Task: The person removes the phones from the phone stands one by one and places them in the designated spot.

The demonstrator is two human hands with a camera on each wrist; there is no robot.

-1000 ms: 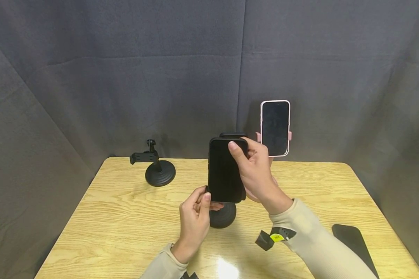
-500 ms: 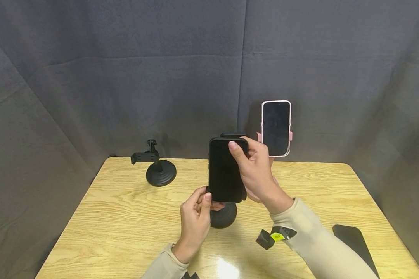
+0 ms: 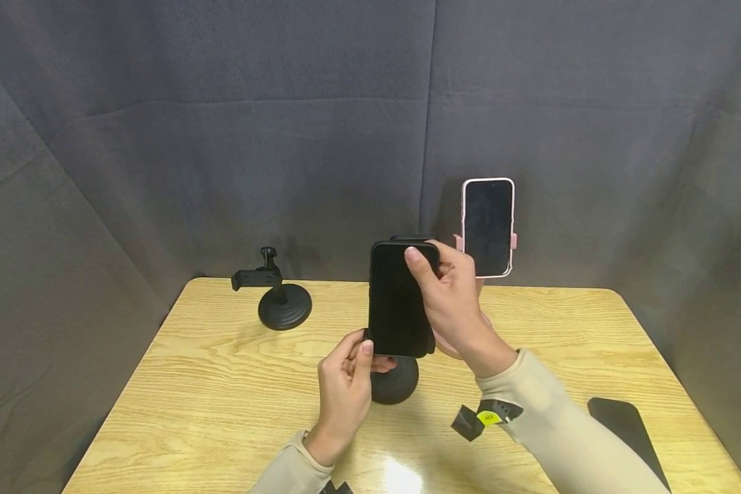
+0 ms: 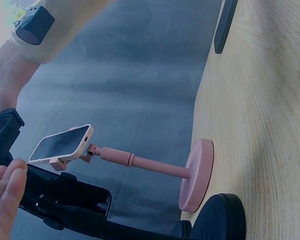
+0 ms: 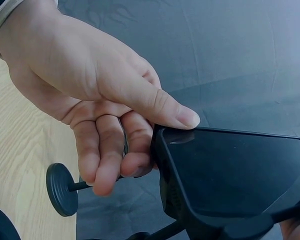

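Phone in both hands, up by mid stand

Head view: phone's upright, screen twd wearer, just in front of mid stand. L hand pinches lower L corner, thumb in front; R hand grips upper R corner, thumb on screen. Diagonal hold, prob. to steady it & control the angle. L stand is nr back L of counter, holder w/ nothing in it. Pink phone upright just past R hand, so R side's tight; more room L, over wood btwn L stand & L hand. Curtain rises behind back edge. Dark slab lies nr R edge, partly hidden by R sleeve. Front edge out of view.

L-wrist view: pink stand grips pink phone by its sides, round base on counter, prob. wide for stability. Mid stand's holder is right by L hand's fingers; can't tell if phone's seated in it.

R-wrist view: R thumb lies over phone's corner, index tucked behind; other fingers curl off to the side, so prob. a light pinch. L stand shows beyond, well apart.
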